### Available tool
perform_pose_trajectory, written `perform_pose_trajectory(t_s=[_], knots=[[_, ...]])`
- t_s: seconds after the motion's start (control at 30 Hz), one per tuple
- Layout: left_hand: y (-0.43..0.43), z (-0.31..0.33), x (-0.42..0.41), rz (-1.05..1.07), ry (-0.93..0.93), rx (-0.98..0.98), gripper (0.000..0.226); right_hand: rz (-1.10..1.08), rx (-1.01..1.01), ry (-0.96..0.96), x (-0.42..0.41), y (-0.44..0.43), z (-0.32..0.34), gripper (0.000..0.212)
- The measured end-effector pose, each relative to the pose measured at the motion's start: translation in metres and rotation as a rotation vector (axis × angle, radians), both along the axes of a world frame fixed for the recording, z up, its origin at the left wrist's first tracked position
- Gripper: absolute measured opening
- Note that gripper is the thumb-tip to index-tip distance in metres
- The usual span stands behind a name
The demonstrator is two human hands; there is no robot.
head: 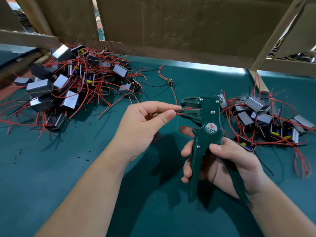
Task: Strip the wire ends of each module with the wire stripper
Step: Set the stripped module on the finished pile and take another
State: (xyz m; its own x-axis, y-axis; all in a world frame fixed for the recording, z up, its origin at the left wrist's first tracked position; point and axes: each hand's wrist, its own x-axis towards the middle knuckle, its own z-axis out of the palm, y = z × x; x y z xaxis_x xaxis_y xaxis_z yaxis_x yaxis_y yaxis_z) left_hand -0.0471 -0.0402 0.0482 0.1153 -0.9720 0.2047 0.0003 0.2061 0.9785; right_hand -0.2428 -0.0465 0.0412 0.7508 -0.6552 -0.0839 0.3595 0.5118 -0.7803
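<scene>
- Surface [56,177] edges: the far side is closed off by a cardboard wall [171,31]; a wooden strut [259,82] is seen slanting down onto it at far right.
- Open room: bare green cloth is left between the two piles and beneath both forearms; small insulation scraps [18,153] are scattered at near left.
- Left pile of modules [68,86] is heaped at far left; right pile of modules [266,117] lies just behind the right hand [227,161]. Red leads are splayed outward from both.
- Wire stripper [210,117] is held above the middle of the surface, long axis running near to far: handles toward the person, head away, jaws facing left.
- Right hand is wrapped round both handles, which are spread apart.
- Left hand [145,124] is pinching a red wire [174,96] between thumb and forefinger, its end laid in the jaws.
- That wire appears to run back to a single small module [170,82] lying apart between the piles.
</scene>
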Motion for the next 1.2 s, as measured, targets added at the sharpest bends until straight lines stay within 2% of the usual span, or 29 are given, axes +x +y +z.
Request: perform_pose_trajectory(t_s=[0.13,0.27,0.5,0.67,0.73,0.87,1.2], knots=[[-0.0018,-0.0003,0.0008,0.063,-0.003,-0.005,0.013,-0.004,-0.013,-0.001,-0.0015,-0.0008,0.0001,0.071],[-0.0003,0.0012,-0.0018,0.008,0.016,-0.004,0.014,-0.004,-0.032,0.009,-0.0013,0.0002,-0.0004,0.069],[0.0003,0.0027,-0.002,0.013,-0.061,-0.044,0.022,0.019,-0.062,0.034,-0.0014,0.001,-0.0011,0.065],[0.0009,0.0018,-0.001,0.064,-0.016,-0.023,0.01,-0.026,-0.099,0.079,-0.0019,0.0015,-0.0018,0.055],[0.0011,0.0018,-0.0002,0.076,-0.006,-0.03,0.013,-0.042,-0.119,0.108,-0.0022,0.0018,-0.0018,0.049],[0.0014,0.0042,-0.0007,0.058,-0.061,-0.105,0.021,-0.039,-0.141,0.161,-0.0023,0.0026,-0.0019,0.042],[-0.0002,0.0033,0.0012,0.062,-0.169,-0.201,0.018,-0.021,-0.134,0.166,-0.0037,0.0022,-0.0016,0.042]])
